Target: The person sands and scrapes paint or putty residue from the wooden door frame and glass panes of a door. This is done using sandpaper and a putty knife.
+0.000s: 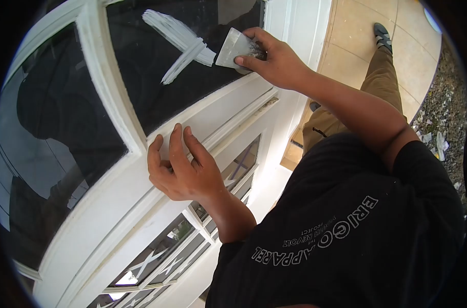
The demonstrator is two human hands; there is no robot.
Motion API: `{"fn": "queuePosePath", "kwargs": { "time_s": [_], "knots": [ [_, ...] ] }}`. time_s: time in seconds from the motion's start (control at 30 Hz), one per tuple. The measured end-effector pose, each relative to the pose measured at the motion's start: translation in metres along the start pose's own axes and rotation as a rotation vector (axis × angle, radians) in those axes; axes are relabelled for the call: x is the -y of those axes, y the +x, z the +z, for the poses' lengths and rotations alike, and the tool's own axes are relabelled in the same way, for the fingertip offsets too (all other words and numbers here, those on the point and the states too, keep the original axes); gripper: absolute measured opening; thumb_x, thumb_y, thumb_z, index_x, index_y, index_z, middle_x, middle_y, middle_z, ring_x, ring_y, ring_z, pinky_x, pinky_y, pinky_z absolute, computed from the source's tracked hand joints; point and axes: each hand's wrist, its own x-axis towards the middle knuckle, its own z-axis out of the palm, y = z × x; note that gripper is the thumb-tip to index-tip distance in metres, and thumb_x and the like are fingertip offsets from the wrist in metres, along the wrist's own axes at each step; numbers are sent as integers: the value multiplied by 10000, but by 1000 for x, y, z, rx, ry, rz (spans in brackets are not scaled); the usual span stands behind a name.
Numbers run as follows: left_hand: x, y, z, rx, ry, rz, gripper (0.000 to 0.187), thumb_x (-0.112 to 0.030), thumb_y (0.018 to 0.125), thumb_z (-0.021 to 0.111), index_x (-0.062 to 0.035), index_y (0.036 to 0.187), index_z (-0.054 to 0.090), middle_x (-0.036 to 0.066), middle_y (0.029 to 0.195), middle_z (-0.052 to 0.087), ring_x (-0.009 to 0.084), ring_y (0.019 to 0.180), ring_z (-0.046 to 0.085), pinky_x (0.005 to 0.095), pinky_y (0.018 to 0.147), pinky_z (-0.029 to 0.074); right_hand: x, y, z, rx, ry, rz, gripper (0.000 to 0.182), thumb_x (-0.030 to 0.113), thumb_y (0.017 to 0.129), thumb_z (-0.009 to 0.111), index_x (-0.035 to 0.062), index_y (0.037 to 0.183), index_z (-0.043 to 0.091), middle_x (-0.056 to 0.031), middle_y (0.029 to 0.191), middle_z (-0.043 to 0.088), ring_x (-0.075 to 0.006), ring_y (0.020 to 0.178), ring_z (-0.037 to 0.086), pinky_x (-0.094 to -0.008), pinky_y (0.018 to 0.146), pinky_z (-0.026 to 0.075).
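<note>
My right hand (pixel 274 56) grips a scraper (pixel 233 49) with a pale flat blade, thumb on one face; its handle is hidden. The blade is over the dark glass pane (pixel 141 87), beside one end of a white painted cross (pixel 192 49), near the pane's lower edge. Whether it touches the glass I cannot tell. My left hand (pixel 184 167), fingers spread and slightly bent, rests against the white frame (pixel 110 179) below the pane corner and holds nothing.
A second dark pane (pixel 59 113) with reflections lies at the left. Smaller panes (pixel 151 256) with white crosses are lower down. Tiled floor (pixel 346 46), my shoe (pixel 381 35) and gravelly ground with debris (pixel 441 118) show at the right.
</note>
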Motion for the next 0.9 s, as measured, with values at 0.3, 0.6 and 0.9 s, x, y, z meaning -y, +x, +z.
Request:
{"fn": "queuePosePath", "kwargs": {
  "time_s": [0.3, 0.6, 0.9],
  "knots": [
    [-6, -4, 4, 16, 59, 22, 177, -284, 755, 851, -219, 892, 759, 39, 1068, 614, 124, 808, 491, 250, 534, 343, 3, 2, -9, -68, 46, -30, 516, 352, 828, 785, 88, 1227, 592, -170, 936, 701, -271, 799, 712, -346, 754, 564],
    [-4, -5, 5, 47, 36, 40, 210, -266, 760, 850, -206, 930, 744, 69, 1096, 585, 146, 887, 475, 261, 538, 322, 3, 6, -12, -61, 66, -60, 517, 314, 800, 813, 107, 1185, 537, -152, 884, 695, -264, 801, 714, -337, 730, 564],
    [-1, -4, 3, 70, 12, 88, 192, -237, 773, 842, -173, 920, 737, 79, 1109, 546, 131, 914, 469, 234, 528, 337, -3, 12, -19, -48, 95, -80, 492, 258, 794, 816, 151, 1181, 531, -120, 825, 682, -240, 740, 695, -335, 664, 532]
  ]
}}
